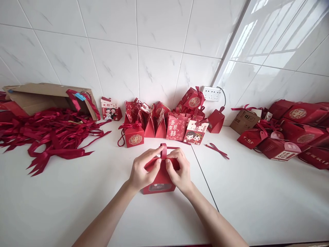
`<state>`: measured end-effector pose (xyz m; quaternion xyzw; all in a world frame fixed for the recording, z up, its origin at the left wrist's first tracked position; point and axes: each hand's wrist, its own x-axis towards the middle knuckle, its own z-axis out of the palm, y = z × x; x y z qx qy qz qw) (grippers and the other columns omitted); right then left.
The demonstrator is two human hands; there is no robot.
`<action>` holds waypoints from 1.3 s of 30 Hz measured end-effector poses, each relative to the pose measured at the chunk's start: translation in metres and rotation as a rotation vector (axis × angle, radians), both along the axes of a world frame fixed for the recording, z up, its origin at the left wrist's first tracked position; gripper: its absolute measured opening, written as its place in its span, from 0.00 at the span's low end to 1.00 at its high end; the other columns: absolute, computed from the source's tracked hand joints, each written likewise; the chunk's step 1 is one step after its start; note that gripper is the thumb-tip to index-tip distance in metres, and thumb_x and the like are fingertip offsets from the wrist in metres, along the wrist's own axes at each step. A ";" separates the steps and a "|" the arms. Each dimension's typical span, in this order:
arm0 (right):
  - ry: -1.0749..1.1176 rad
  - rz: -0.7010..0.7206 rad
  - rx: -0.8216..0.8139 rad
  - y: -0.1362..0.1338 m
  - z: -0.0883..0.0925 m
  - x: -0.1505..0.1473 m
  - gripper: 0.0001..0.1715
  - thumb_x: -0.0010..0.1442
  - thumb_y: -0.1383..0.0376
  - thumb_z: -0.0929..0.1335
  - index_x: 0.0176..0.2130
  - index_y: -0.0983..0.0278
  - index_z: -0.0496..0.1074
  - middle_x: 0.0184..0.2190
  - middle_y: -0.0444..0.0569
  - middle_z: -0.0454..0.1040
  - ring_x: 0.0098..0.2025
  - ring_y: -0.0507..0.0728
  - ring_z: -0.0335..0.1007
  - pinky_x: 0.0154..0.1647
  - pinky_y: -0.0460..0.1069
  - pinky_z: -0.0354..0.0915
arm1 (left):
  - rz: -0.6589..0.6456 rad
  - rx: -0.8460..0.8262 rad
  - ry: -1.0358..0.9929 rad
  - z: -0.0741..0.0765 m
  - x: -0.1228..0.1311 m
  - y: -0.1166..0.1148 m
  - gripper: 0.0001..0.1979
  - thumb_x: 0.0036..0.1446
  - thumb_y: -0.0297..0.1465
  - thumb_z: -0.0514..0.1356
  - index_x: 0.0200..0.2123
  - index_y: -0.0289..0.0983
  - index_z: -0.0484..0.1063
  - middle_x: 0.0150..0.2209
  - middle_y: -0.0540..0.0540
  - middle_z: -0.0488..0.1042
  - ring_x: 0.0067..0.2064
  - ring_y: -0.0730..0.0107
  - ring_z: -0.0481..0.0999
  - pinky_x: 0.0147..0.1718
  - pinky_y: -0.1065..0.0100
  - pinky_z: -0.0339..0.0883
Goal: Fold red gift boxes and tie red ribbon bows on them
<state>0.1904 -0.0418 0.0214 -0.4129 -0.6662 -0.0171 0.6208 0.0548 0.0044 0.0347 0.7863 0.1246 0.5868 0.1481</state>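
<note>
A red gift box (159, 178) with a clear window in its front stands upright on the white table before me. Its top narrows to a ridge, where a dark red ribbon (163, 151) stands up in a loop. My left hand (146, 168) pinches the ridge and ribbon from the left, index finger and thumb pressed close to the loop's base. From the other side my right hand (179, 168) grips the ridge, its thumb on the front face. Exactly how the ribbon passes through the top is hidden by the fingers.
At left, a heap of dark red ribbons (51, 130) spills from a cardboard box (51, 92). Several red gift boxes (177, 127) line the tiled wall. More red boxes (300, 132) pile up at right. A loose ribbon (218, 150) lies right of centre, below a power strip (211, 93).
</note>
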 end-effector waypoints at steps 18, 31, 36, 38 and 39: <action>-0.022 -0.018 0.012 0.000 -0.001 0.000 0.05 0.60 0.71 0.64 0.33 0.61 0.65 0.27 0.44 0.66 0.30 0.53 0.63 0.30 0.51 0.64 | 0.005 -0.024 0.000 0.000 0.000 -0.001 0.22 0.55 0.21 0.56 0.53 0.38 0.68 0.35 0.46 0.77 0.33 0.72 0.76 0.34 0.71 0.74; 0.057 -0.039 0.001 0.001 0.000 0.009 0.05 0.61 0.70 0.63 0.32 0.61 0.65 0.27 0.45 0.67 0.31 0.53 0.63 0.32 0.50 0.62 | -0.020 -0.132 -0.213 -0.011 -0.013 0.013 0.17 0.63 0.32 0.48 0.53 0.36 0.64 0.42 0.41 0.76 0.43 0.62 0.76 0.41 0.60 0.71; 0.263 -0.353 0.084 0.006 0.003 0.040 0.05 0.62 0.66 0.64 0.33 0.62 0.66 0.29 0.45 0.67 0.33 0.54 0.63 0.36 0.50 0.61 | 0.537 -0.233 -0.357 0.002 -0.035 0.040 0.12 0.51 0.26 0.57 0.42 0.38 0.69 0.43 0.45 0.74 0.48 0.63 0.72 0.49 0.61 0.64; 0.286 -0.503 0.140 0.011 0.002 0.055 0.04 0.62 0.65 0.64 0.33 0.62 0.67 0.30 0.46 0.67 0.34 0.55 0.63 0.38 0.52 0.61 | 0.566 -0.516 -0.364 0.003 -0.046 0.055 0.11 0.50 0.28 0.56 0.39 0.39 0.70 0.45 0.45 0.73 0.50 0.62 0.70 0.51 0.61 0.62; 0.266 -0.551 0.132 0.014 0.000 0.061 0.05 0.61 0.64 0.64 0.34 0.62 0.67 0.31 0.47 0.67 0.35 0.56 0.63 0.38 0.52 0.61 | 0.535 -0.691 -0.362 0.002 -0.051 0.062 0.11 0.50 0.30 0.55 0.38 0.39 0.71 0.46 0.46 0.73 0.51 0.61 0.70 0.52 0.61 0.62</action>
